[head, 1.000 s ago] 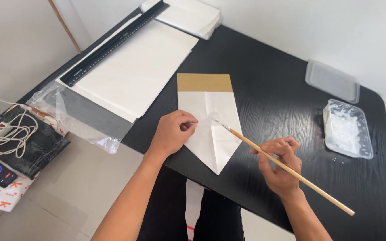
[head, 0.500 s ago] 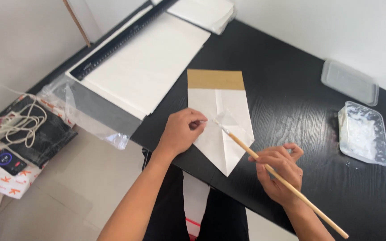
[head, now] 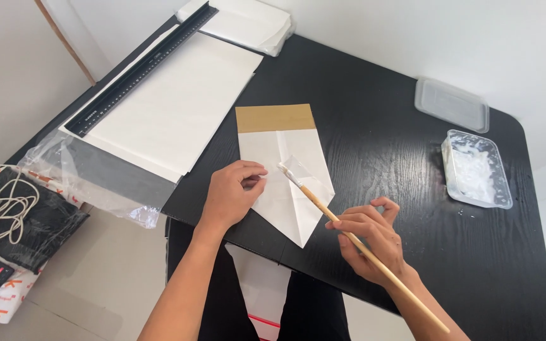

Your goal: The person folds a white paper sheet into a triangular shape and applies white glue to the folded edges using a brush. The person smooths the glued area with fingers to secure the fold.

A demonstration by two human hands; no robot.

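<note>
Left hand [head: 232,194] lies flat, fingers pressed on the folded white paper [head: 284,177] at the middle of the frame, on the black table [head: 387,139]. Right hand [head: 371,239], lower right, pinches a long wooden brush [head: 342,227], its tip touching the paper. At right stands a clear tub of white paste [head: 475,168].

brush [head: 349,235] x1 | folded paper [head: 284,173] x1 | ruler [head: 141,69] x1 | tub [head: 476,168] x1 | lid [head: 451,104] x1

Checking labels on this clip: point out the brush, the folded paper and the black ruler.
brush [head: 349,232], head view, mid-handle.
folded paper [head: 285,208], head view, white lower part.
black ruler [head: 140,71], head view, mid-length.
</note>
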